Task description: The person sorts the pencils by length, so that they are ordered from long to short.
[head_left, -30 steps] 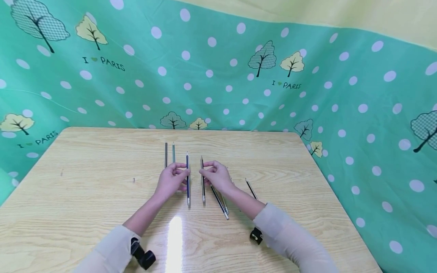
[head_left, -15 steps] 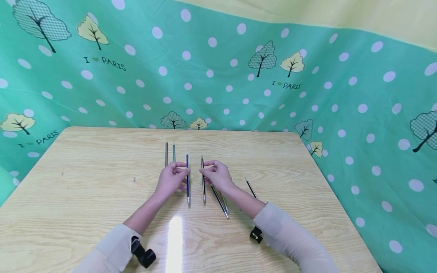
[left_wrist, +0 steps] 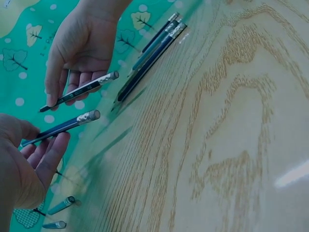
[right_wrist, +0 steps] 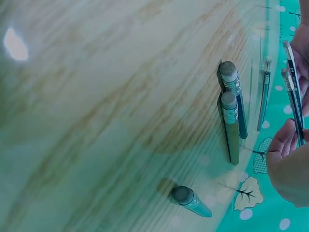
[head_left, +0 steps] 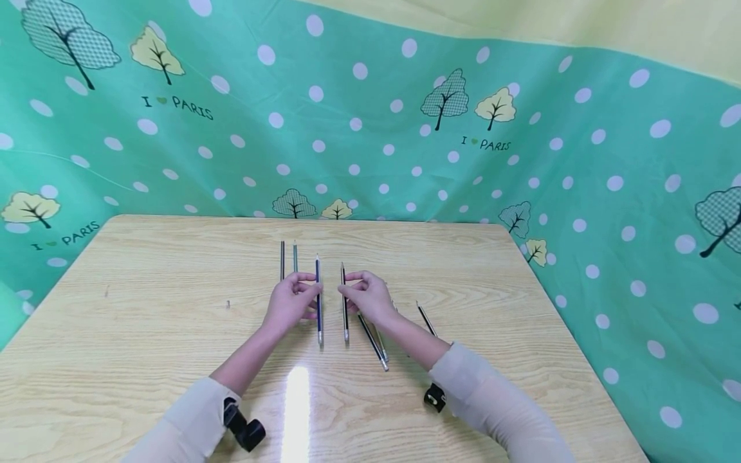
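My left hand (head_left: 292,299) pinches a dark blue pencil (head_left: 320,318) between thumb and fingers, its white eraser end toward me. Across a small gap, a black pencil (head_left: 345,318) is pinched the same way by my right hand (head_left: 368,299). The two pencils stand nearly parallel, points away from me. In the left wrist view both the blue pencil (left_wrist: 63,128) and the black pencil (left_wrist: 84,91) appear held up over the table, with silvery ferrules showing. Beyond my left hand lie a dark pencil (head_left: 282,260) and a green pencil (head_left: 295,257), their near ends hidden behind it.
Beside my right forearm lie another black pencil (head_left: 372,342), a yellowish pencil (right_wrist: 231,140) partly covered by the hand, and a slanted dark pencil (head_left: 426,318). A small scrap (head_left: 228,303) sits left on the wooden table (head_left: 162,334). A green dotted curtain (head_left: 370,141) hangs behind.
The blue pencil in my left hand has shifted very slightly away from me. My right hand and the black pencil stay practically in place.
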A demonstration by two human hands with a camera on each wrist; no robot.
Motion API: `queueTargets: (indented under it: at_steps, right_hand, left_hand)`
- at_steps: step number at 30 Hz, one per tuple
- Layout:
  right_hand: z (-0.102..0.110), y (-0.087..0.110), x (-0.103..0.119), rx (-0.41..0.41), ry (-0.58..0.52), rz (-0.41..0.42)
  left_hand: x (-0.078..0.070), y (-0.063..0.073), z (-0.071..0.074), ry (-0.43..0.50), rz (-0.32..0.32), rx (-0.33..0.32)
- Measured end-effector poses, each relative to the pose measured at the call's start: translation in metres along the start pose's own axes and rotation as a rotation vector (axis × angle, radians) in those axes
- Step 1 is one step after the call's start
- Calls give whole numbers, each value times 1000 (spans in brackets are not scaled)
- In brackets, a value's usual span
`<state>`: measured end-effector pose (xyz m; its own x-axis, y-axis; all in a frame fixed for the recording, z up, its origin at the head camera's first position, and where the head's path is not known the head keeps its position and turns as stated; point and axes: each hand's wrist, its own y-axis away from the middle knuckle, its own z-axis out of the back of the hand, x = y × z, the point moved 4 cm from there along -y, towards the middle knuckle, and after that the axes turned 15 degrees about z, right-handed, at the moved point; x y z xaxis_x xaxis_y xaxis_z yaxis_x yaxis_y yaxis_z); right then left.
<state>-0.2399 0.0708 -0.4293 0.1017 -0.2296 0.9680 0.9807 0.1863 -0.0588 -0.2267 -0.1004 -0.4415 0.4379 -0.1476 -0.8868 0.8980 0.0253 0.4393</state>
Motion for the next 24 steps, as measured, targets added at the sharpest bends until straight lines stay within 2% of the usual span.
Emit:
queueTargets:
  at_steps: [11,24]
  right_hand:
    - [3,-1,3,-14,-22,-10]
    - [4,-2,3,-21,-32,-23]
  left_hand:
    - [-6,-4,-2,3,5,-8]
    - [-11,-12,3,-21,11,-27]
